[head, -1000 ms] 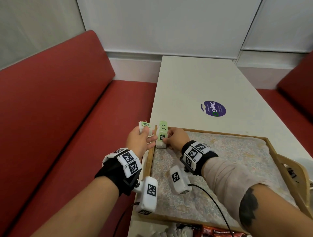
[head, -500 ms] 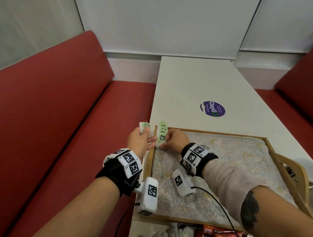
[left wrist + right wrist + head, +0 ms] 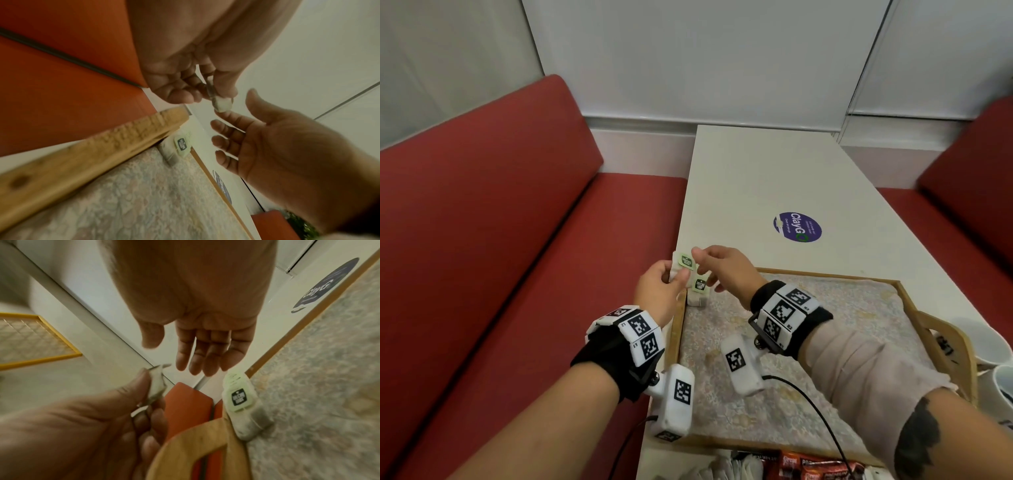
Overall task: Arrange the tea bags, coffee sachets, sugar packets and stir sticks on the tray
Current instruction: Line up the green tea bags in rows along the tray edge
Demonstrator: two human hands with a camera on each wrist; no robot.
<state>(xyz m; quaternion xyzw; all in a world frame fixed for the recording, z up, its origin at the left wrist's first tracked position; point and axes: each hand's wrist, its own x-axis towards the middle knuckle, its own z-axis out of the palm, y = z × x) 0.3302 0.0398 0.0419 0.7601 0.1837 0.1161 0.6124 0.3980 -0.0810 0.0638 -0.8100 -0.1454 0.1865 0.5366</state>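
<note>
**Tea bags at the tray corner**

A small stack of white tea bags (image 3: 700, 291) with green tags lies in the wooden tray's (image 3: 677, 329) far-left corner, centre frame. Another tea bag (image 3: 683, 263) is held just above-left of it.

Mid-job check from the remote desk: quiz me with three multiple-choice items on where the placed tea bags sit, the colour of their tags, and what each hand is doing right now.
1. Where do the placed tea bags sit on the tray?
A. far left corner
B. centre
C. near right corner

2. What colour are their tags?
A. red
B. pale green
C. blue

3. What is the state of the hands?
A. both grip tea bags
B. both idle and open
C. left hand pinches a tea bag, right hand open

Answers:
1 A, the stack leans in the corner by the wooden rim in the right wrist view.
2 B, the tags read pale green with a dark print.
3 C, the right fingers are spread and hold nothing, reaching toward the held bag.
</note>
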